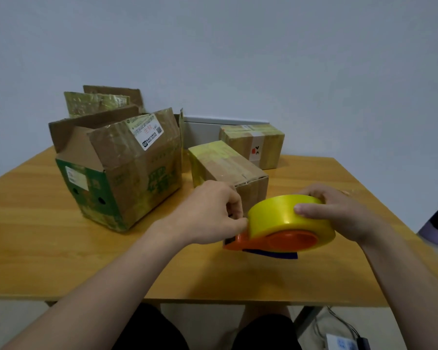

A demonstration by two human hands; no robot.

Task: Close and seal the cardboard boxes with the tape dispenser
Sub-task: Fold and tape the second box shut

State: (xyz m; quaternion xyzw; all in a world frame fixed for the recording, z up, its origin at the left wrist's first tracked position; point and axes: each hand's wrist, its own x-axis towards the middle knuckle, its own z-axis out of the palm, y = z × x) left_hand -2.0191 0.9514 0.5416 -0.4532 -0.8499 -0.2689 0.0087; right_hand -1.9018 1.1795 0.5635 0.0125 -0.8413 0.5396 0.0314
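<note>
Head-cam view down onto a light-brown wooden table (36,236), w/ a plain pale wall (238,46) behind.

Front centre-right, two bare hands hold an orange plastic tape dispenser (283,239) loaded w/ a roll of yellow tape (276,213). It lies on its side, w/ a dark blue piece (271,254) showing under it. Can't tell if it touches the tabletop.

The right hand (339,210) grips the roll from the right: fingers curled over the far side, thumb pressed flat on the yellow band. The left hand (210,213) has its fingers curled in, thumb & forefinger pinching at the roll's left edge by the dispenser's cutter end. The loose tape end is too small to make out.

Left of the hands stands a large open brown cardboard box (127,178) w/ green print. Its flaps stand up, & a white shipping label (147,131) is on one flap.

Just behind the hands is a small closed cardboard box (228,165) wrapped w/ yellowish tape. A second closed cardboard box (253,145) sits further back on the right, near the wall, apart from the first.

Bottom of view: the person's knees in dark shorts (149,332) under the table edge, & a white device w/ cables (339,342) on the floor at right.
</note>
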